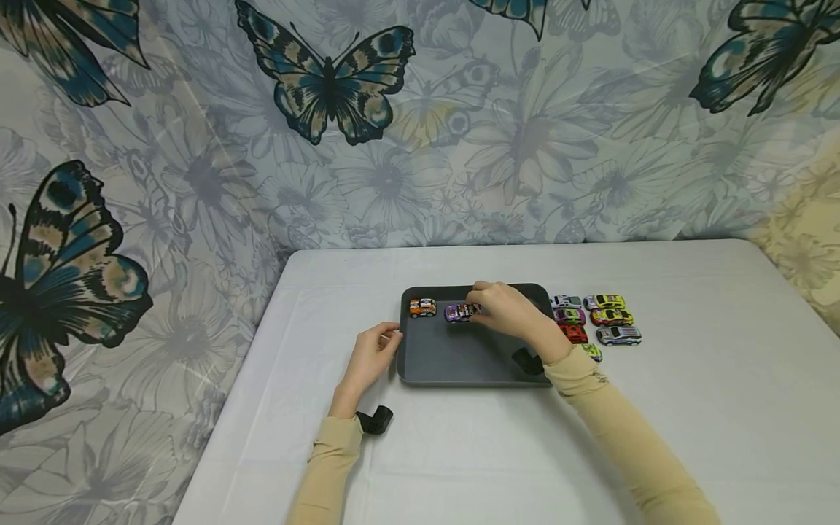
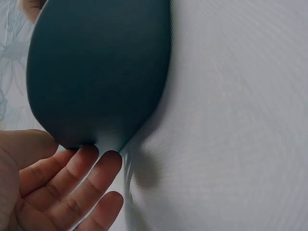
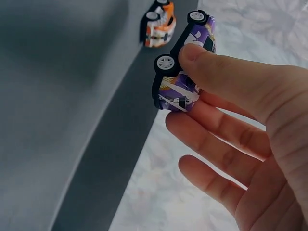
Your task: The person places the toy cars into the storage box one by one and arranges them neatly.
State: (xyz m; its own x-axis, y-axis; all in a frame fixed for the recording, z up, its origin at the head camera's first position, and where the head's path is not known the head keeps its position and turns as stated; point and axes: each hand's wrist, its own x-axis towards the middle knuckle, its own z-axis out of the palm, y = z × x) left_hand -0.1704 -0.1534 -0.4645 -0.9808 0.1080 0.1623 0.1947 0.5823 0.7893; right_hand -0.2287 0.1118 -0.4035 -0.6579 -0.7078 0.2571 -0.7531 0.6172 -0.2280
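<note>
My right hand [image 1: 505, 310] pinches a purple toy car [image 3: 185, 77] by its sides, thumb across the wheel side, over the back part of the dark grey tray [image 1: 469, 364]. In the right wrist view the car is tilted, with two silver wheels showing. An orange and white toy car [image 1: 423, 308] stands in the tray's back left corner, left of the purple one. At the tray's left edge is my left hand [image 1: 374, 354], its thumb and fingertips [image 2: 86, 153] holding the rim in the left wrist view.
Right of the tray, several toy cars stand in two columns on the white-covered table [image 1: 275, 452]. A yellow car [image 1: 612, 317], a silver one [image 1: 619, 335] and a red one [image 1: 574, 334] are among them; my right forearm partly covers the nearest. Butterfly-patterned cloth [image 1: 525, 146] hangs behind.
</note>
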